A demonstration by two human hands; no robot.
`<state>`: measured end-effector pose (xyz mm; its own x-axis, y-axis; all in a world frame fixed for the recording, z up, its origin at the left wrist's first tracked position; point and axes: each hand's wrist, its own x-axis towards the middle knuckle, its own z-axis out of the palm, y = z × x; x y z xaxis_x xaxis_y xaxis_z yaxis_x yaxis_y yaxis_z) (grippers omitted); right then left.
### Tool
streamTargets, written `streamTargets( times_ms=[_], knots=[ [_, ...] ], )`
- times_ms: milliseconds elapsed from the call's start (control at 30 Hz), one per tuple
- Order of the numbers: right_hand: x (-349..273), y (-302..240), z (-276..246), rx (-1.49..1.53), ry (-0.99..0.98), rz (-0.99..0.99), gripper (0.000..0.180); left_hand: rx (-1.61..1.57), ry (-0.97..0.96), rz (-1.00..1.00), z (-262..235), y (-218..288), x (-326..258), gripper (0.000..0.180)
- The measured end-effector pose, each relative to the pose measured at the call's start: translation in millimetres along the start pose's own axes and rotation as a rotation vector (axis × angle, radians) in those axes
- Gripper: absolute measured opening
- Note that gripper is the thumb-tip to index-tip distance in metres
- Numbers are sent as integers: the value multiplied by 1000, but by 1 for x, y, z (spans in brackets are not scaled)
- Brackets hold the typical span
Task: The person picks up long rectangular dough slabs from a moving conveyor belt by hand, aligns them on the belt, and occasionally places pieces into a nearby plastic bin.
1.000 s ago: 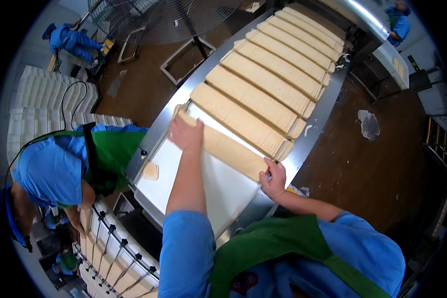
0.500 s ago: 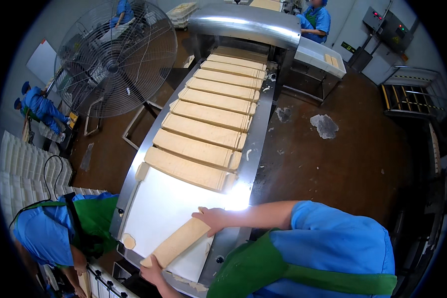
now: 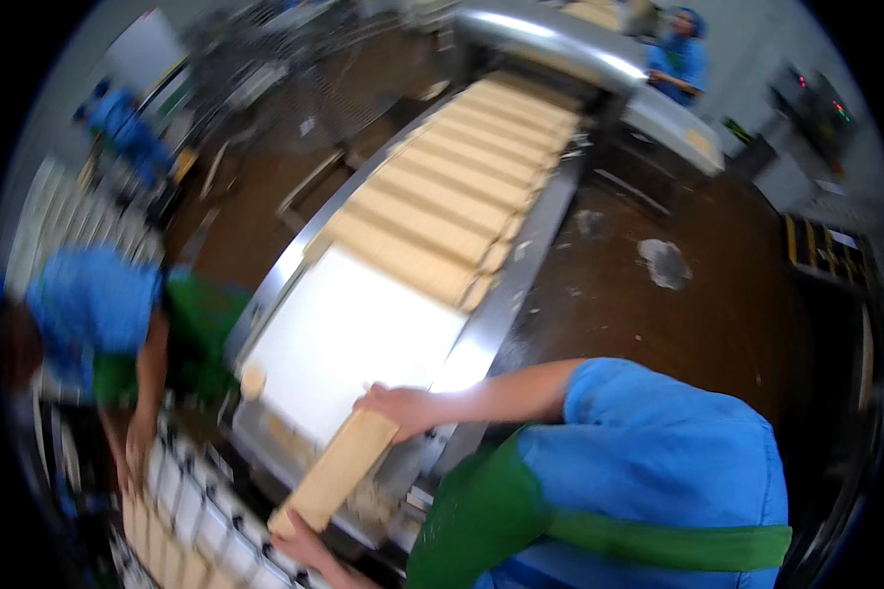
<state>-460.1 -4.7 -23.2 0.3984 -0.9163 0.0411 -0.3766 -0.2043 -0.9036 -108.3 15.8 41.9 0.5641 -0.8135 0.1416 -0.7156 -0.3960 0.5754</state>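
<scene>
A long, flat strip of pale dough [image 3: 339,469] is held slantwise between my two hands, above the near end of the conveyor. My right hand [image 3: 401,409] is closed round its upper end. At the lower end my left hand [image 3: 303,540] grips the dough with thumb and fingers. Beyond lies a row of several similar dough strips [image 3: 432,206], side by side across the white conveyor belt [image 3: 349,334]. A small round dough piece [image 3: 252,382] rests at the belt's left edge. Motion blur softens the whole picture.
To the left a co-worker [image 3: 103,304] bends over a rack or tray with dough strips [image 3: 162,545] in it. A steel machine hood [image 3: 550,39] spans the conveyor's far end. A large wire fan [image 3: 334,98] stands left of it; another person [image 3: 680,64] is at back right.
My hands have carried the dough strip down and left, toward the conveyor's near end. The view has shifted. The co-worker's arms now reach over the dough strips at lower left.
</scene>
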Motion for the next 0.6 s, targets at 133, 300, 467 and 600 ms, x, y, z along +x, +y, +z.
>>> streamTargets(
  times_ms=[133, 300, 467, 600],
  knots=[
    [4, -34, 61, 33, -38, -109, 81, 187, 207, -11, -52, -72, 15, 62],
    [-7, -87, 137, 292, -268, -30, 57, -18, 355, -107, -125, -186, 2, 52],
    [-14, -151, 242, 331, -380, -99, 54, -292, 370, -306, -203, -311, -16, 32],
    [-27, -176, 298, 339, -501, -116, 52, -307, 370, -400, -228, -384, -26, 28]
  ],
)
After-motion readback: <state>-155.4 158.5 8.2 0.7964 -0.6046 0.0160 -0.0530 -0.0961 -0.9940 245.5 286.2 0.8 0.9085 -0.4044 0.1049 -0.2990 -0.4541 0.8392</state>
